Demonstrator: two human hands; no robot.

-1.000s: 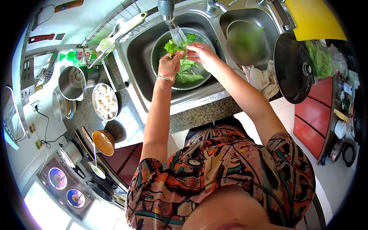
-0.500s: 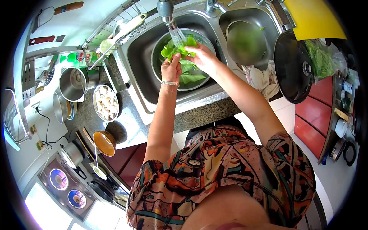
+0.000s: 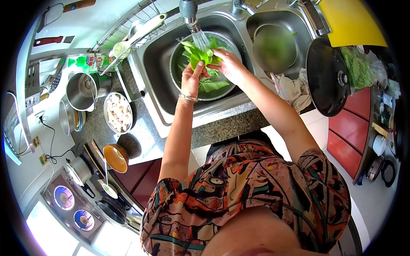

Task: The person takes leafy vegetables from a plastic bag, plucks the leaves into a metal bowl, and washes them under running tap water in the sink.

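Now the leaves (image 3: pixel 197 54) are lifted higher under the tap (image 3: pixel 188 10), gripped by the left hand (image 3: pixel 191 80) and right hand (image 3: pixel 229 63) above the bowl (image 3: pixel 213 94), so rinsing continues.

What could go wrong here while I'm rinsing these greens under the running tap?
Both hands, left hand and right hand, hold the greens right under the tap stream, so water may splash past the bowl onto the counter. Loose leaves could slip into the sink. A wet counter edge might drip toward the floor.
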